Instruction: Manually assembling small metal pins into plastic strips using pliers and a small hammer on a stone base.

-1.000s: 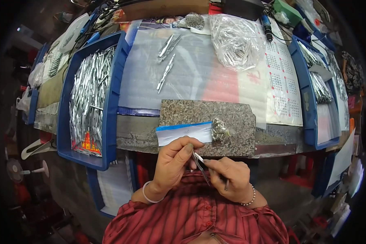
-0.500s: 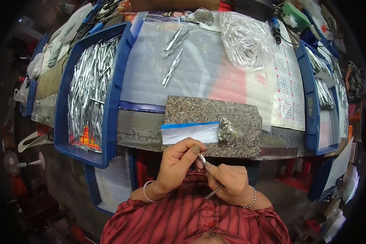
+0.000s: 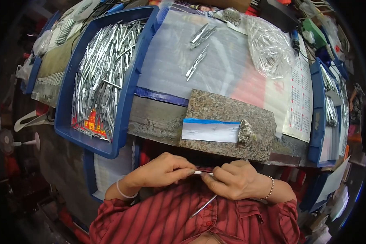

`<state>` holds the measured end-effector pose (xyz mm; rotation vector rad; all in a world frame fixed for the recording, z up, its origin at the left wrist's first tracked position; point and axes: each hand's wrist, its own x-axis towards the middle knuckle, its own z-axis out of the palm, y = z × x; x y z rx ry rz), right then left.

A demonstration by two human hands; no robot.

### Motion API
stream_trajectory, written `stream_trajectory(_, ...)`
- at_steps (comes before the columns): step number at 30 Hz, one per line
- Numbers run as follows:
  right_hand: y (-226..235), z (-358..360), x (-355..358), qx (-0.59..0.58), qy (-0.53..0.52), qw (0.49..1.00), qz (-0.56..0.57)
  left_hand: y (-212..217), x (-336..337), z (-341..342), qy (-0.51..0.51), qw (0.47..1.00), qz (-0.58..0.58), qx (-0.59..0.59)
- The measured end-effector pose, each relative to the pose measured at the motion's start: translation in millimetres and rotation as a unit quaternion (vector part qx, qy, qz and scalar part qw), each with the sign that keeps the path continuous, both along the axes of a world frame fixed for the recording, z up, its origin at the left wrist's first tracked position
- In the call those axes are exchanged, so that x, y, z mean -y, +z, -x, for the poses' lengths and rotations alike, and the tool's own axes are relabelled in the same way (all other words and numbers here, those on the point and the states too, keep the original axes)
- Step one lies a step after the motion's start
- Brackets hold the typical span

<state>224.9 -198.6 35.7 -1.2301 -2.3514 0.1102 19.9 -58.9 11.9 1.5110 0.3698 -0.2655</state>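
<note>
Close to my chest, my left hand (image 3: 164, 171) pinches one end of a slim silver metal piece (image 3: 199, 173). My right hand (image 3: 232, 179) grips the other end of it, fingers curled, so its full shape is hidden. Below the right palm a thin metal rod (image 3: 203, 206) sticks out toward my shirt; its upper part is covered by the hand. Just beyond my hands lies a speckled granite slab (image 3: 219, 103), bearing a white strip with a blue edge (image 3: 210, 132) and a small clear bag of shiny bits (image 3: 244, 132).
To the left, a blue tray (image 3: 127, 107) holds many slim silver pieces (image 3: 103, 67). Several similar pieces (image 3: 197, 63) lie on the plastic-covered bench. A clear bag of pale sticks (image 3: 270, 49) sits at the far right, and another blue tray (image 3: 316, 122) stands at the right edge.
The view has shifted, moving the bench things rightward. My left hand has turned flatter and drawn away leftward, and the metal piece now lies nearly level between both hands.
</note>
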Motion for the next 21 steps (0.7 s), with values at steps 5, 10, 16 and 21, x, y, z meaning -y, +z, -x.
stream_trajectory(5,7,4,-18,0.001,0.010,1.000,0.018,3,-12,9,0.026,0.998,-0.046,0.046)
stream_trajectory(10,10,-3,-29,-0.095,-0.156,0.980,0.084,1,-25,11,0.158,0.987,-0.010,0.012)
stream_trajectory(16,20,-18,-32,-0.237,-0.208,0.947,0.065,-17,-39,16,0.256,0.962,-0.079,0.050)
stream_trajectory(21,37,-5,-35,-0.351,-0.242,0.879,0.213,-13,-47,14,0.238,0.967,-0.087,0.013)
